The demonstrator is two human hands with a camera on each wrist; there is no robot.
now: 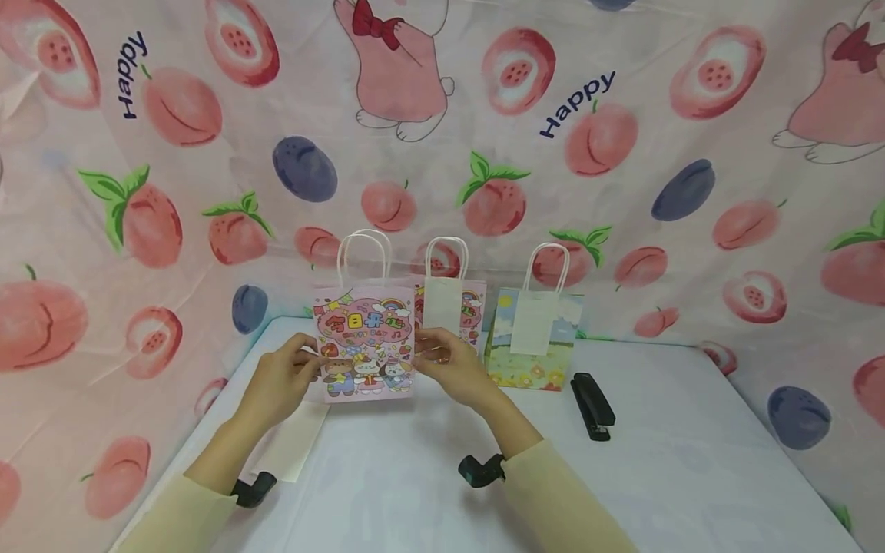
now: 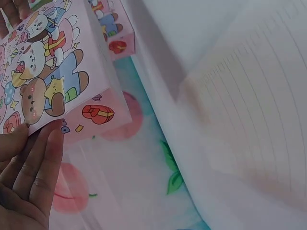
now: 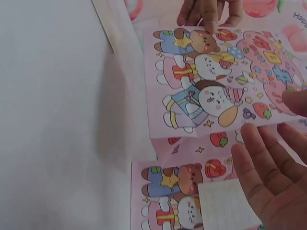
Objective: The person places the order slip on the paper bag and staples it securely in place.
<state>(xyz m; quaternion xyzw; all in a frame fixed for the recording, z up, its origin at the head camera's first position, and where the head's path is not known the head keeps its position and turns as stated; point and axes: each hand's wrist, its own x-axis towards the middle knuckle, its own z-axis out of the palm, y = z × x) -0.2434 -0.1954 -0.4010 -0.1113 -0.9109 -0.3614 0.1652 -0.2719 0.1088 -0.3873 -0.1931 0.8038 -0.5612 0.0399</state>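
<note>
Steadying a pink paper bag [image 1: 364, 346] between them, the two hands grip it from opposite sides: the left hand [image 1: 280, 376] pinches one side edge, thumb to the front and fingers along the side panel, and the right hand [image 1: 452, 365] clamps the other edge in much the same way. The bag faces the wearer, its white twisted handles [image 1: 364, 238] standing up; its base seems raised off the white surface [image 1: 677, 445], though the angle makes that hard to judge. Printed on its front are three cartoon animals below colourful lettering. Just behind it, to the right, stands a second pink bag [image 1: 473, 299] with a ruled white slip [image 1: 442, 303] over its front. Further right is a meadow-print bag [image 1: 532, 372] with a pale slip [image 1: 531, 326] on its front, and near that lies a black stapler [image 1: 592, 405]. A ruled paper sheet [image 1: 297, 445] lies beside the left forearm. Peach-patterned cloth [image 1: 415, 169] hangs behind.
</note>
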